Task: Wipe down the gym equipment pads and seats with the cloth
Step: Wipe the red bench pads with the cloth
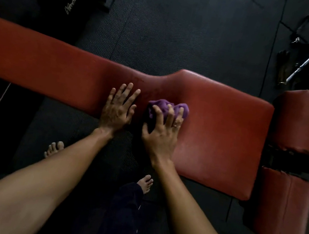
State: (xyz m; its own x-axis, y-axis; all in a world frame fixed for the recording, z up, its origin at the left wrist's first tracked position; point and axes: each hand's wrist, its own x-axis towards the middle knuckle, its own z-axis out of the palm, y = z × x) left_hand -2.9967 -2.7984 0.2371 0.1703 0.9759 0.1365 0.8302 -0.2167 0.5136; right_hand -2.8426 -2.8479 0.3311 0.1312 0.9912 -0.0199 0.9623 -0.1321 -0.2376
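Cloth (168, 109) under gripping right hand (162, 132) on red bench pad (223, 126).

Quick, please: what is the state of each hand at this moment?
Left hand: open, fingers straight, flat on the red bench pad.
Right hand: closed on the bunched purple cloth, pressing it on the pad.

Left forearm (41, 180) and right forearm (182, 206): bare to the lower frame edge. Right hand (162, 130): one thin pale metal ring band (176, 126) on a finger, at 1 o'clock from the hand's middle. Dark navy cloth trouser leg (125, 208) at 6 o'clock of the view, hem meeting the bare right foot (145, 183). Bare left foot (54, 148) at 8 o'clock.
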